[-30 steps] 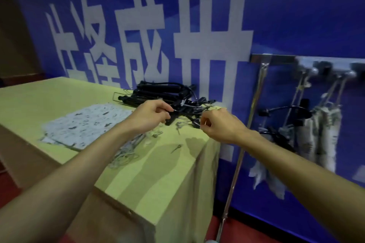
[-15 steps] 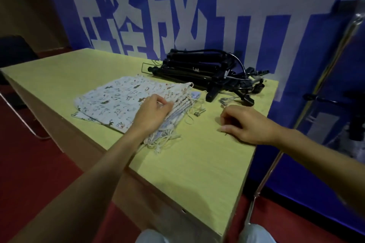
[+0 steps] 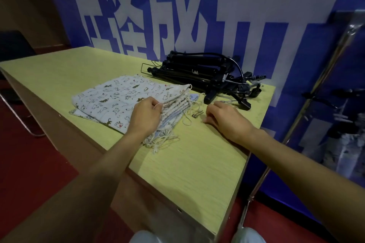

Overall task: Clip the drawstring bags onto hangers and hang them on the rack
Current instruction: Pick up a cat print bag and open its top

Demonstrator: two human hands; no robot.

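Banner (image 3: 246,6): blue, behind table (image 3: 197,173); big white Chinese chars, tops cropped, no sure reading.
Bag print: small cartoon animals on pale cloth; no legible words.
Drawstring bags (image 3: 110,100): flat stack on table, mid-left, corded mouths facing R. Loose cord ends trail toward the near edge.
L hand (image 3: 147,113): on the stack's corded edge, fingers curled round the top layers (thumb hidden).
R hand (image 3: 227,120): apart from stack, bent fingertips on bare tabletop; can't tell if anything is pinched.
Metal bits (image 3: 197,114): 2 small pcs between the hands, near R fingertips.
Hangers (image 3: 207,73): black pile, far R corner, close to banner.
Rack (image 3: 316,89): chrome pole off table's R edge, blurred; pale cloth hangs there.
Open room: bare top from the hands to the front R corner.
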